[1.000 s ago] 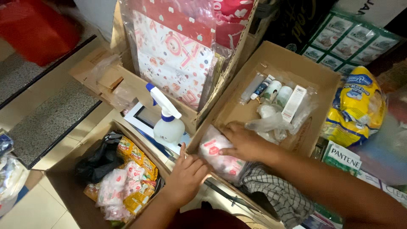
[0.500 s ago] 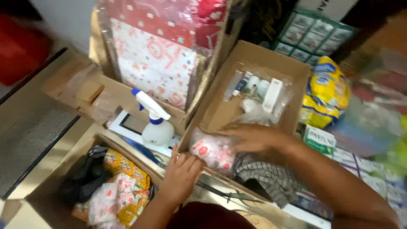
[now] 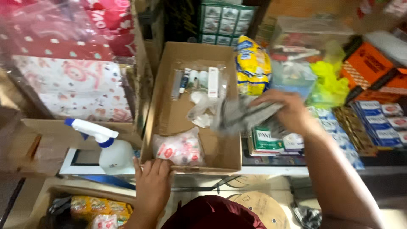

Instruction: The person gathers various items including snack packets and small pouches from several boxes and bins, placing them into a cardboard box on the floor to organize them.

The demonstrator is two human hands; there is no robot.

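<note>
An open cardboard box (image 3: 167, 114) stands in the middle, holding a clear bag of small red and white items (image 3: 180, 149), small bottles and tubes (image 3: 196, 79) and crumpled plastic. My left hand (image 3: 151, 181) grips the box's near left corner, fingers on the rim. My right hand (image 3: 285, 111) is over the box's right wall and holds a grey checked cloth (image 3: 241, 115), blurred by motion, lifted above the box.
A white spray bottle (image 3: 111, 148) with a blue trigger stands left of the box. Patterned wrapped packs (image 3: 72, 85) fill the left. A yellow snack bag (image 3: 252, 63), green and blue cartons (image 3: 377, 123) and an orange box (image 3: 366, 65) crowd the right. Another box of snack packs (image 3: 95, 210) sits at lower left.
My right hand has moved from the bag at the box's near end to the right wall, lifting the checked cloth. The view has shifted right. My left hand stays at the box's corner.
</note>
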